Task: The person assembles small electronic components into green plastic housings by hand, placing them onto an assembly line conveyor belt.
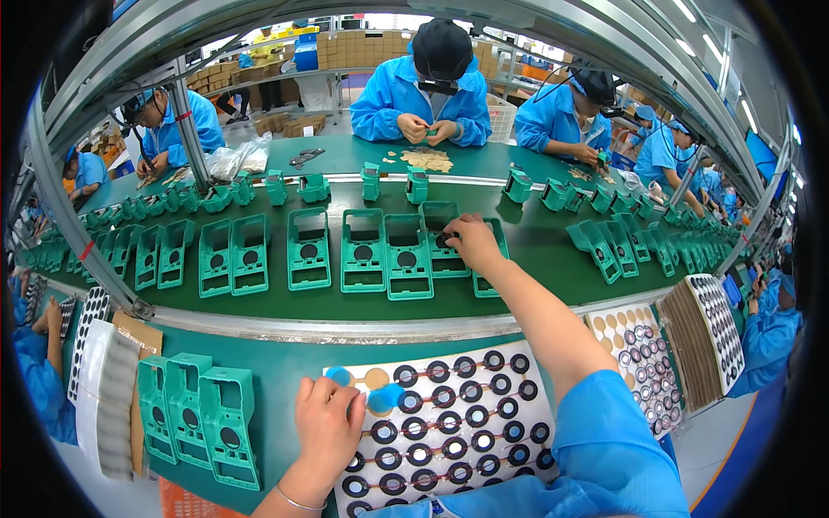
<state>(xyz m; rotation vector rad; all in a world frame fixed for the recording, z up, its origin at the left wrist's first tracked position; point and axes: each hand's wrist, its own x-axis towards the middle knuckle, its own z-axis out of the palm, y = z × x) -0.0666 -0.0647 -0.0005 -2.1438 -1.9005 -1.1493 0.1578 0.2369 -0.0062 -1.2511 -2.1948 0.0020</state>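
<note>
My right hand [472, 242] reaches over the conveyor to a green plastic housing [442, 211]. Its bent fingers are closed at a black round part [441, 241] in that housing's middle. My left hand [328, 425] rests by the upper left corner of a white foam tray [540, 380] holding rows of black ring-shaped parts [449, 422]. The fingers of this hand are loosely bent and apart, with nothing visible in them. Close to its fingertips lie blue film discs [385, 398]. A tan round spot [376, 378] shows between them.
More green housings [308, 250] line the conveyor [285, 298]. Three housings [188, 406] lean together at my left, beside stacked foam trays [104, 397]. Another parts tray [635, 363] lies to the right. Metal posts [78, 207] flank the line, and co-workers [427, 95] sit across it.
</note>
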